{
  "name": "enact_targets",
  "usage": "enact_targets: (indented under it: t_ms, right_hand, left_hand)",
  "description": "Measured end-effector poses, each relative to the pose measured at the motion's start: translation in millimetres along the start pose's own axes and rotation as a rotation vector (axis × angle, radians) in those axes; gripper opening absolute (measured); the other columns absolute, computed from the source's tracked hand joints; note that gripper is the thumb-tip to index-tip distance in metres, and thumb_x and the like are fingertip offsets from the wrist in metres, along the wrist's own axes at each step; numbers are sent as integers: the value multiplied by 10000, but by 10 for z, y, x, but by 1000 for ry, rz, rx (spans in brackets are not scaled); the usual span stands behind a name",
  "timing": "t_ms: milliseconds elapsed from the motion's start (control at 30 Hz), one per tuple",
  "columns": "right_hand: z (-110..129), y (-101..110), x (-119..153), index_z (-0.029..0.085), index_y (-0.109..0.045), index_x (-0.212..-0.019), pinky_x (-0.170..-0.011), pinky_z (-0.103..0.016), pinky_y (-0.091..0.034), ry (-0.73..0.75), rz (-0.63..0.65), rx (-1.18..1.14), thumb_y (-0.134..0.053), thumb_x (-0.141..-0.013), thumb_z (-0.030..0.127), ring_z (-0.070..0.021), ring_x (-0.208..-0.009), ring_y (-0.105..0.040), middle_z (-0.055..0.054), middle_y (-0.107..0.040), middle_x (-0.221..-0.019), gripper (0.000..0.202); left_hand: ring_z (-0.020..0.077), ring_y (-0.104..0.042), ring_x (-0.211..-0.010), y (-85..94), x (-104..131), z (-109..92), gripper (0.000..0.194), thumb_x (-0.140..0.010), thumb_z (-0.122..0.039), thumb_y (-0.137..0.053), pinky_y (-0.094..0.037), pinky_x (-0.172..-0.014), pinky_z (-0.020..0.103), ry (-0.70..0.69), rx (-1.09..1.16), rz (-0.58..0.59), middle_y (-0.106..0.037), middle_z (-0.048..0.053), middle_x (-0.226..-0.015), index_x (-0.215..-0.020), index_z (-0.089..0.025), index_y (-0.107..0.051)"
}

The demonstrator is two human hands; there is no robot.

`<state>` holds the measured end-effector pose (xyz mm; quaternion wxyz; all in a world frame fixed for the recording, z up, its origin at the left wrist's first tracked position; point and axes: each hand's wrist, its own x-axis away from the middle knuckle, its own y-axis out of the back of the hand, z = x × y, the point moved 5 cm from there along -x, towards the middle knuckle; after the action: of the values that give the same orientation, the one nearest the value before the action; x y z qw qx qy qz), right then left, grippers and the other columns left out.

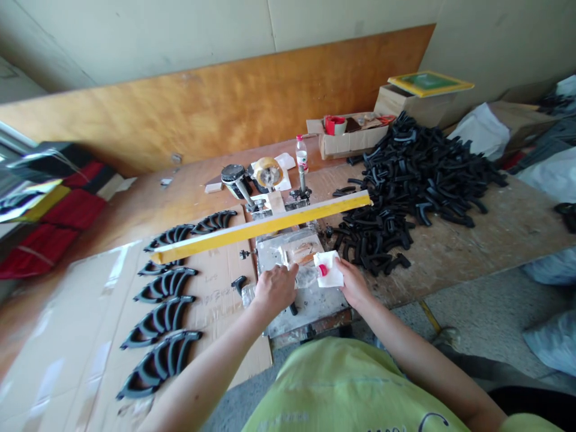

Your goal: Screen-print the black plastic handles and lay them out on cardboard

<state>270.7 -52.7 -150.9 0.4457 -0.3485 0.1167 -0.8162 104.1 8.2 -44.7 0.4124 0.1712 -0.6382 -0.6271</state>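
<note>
My left hand (275,289) is closed over the grey work plate (297,315) of a small bench device; what its fingers hold, if anything, is too small to name. My right hand (354,283) grips the edge of a white cloth or paper (333,269). Beside that white piece is a red cap (323,270), which seems to belong to a clear bottle (306,277) lying between my hands. A yellow and white bar (265,226) spans the device beyond my hands. Near my left hand lies a black curved part (239,283).
Rows of black curved parts (159,366) lie on cardboard (225,336) at the left. A large heap of black parts (418,174) covers the right side. Behind the bar stand an upright bottle (301,155), a dark jar (234,179) and an open carton (351,142).
</note>
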Motion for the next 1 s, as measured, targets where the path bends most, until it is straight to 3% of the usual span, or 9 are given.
enact_targets:
  t_ms: [133, 400, 567, 667, 833, 900, 1000]
  right_hand:
    - [-41, 35, -3, 172, -699, -899, -644, -310, -520, -41, -19, -50, -819, -575, 432, -229, -745, -689, -50, -751, -847, 433]
    - [-80, -28, -54, 186, -676, -936, -742, -360, -539, -85, 78, -42, -753, -685, 433, -256, -852, -695, -64, -747, -884, 360]
    - [21, -64, -67, 198, -669, -1006, -772, -363, -539, -126, 82, -73, -699, -753, 395, -248, -906, -689, -53, -745, -950, 323]
    - [54, -130, -15, 185, -674, -1026, -836, -377, -526, -187, 137, -93, -663, -783, 394, -256, -978, -675, -66, -739, -997, 321]
    - [69, -164, 68, 201, -673, -1041, -858, -414, -517, -202, 222, -37, -681, -758, 383, -284, -1042, -656, -76, -734, -1034, 336]
    - [43, -115, 82, 203, -678, -1030, -853, -417, -519, -196, 222, -14, -707, -733, 339, -290, -1028, -662, -80, -734, -1033, 328]
    - [-15, 5, 94, 201, -693, -994, -830, -424, -527, -177, 179, 21, -732, -703, 306, -299, -977, -680, -87, -738, -1013, 312]
  left_hand:
    - [330, -633, -956, -33, 66, 31, 388, -819, -332, -571, -483, -716, 401, -2, -20, 19, -672, 148, -979, -1174, -178, -547]
    - [318, -624, -988, 53, 55, 71, 434, -809, -383, -598, -468, -751, 389, 57, 50, -18, -673, 131, -1007, -1202, -215, -527]
    - [313, -629, -1008, -120, 202, 145, 490, -762, -451, -639, -458, -804, 395, 131, 214, -23, -689, 98, -1004, -1199, -257, -531]
    - [302, -648, -977, -291, 312, 324, 604, -696, -475, -695, -466, -816, 383, 235, 507, -41, -700, 60, -998, -1243, -297, -508]
    - [239, -667, -891, -612, 555, 707, 596, -689, -431, -718, -509, -775, 331, 273, 1458, -172, -694, 50, -996, -1205, -211, -516]
    - [210, -669, -813, -760, 623, 953, 587, -680, -402, -734, -520, -729, 316, 370, 1692, -274, -687, 48, -944, -1178, -183, -514]
    - [165, -650, -729, -886, 566, 1423, 567, -662, -382, -756, -521, -700, 295, 501, 1795, -517, -671, 11, -879, -1144, -197, -521]
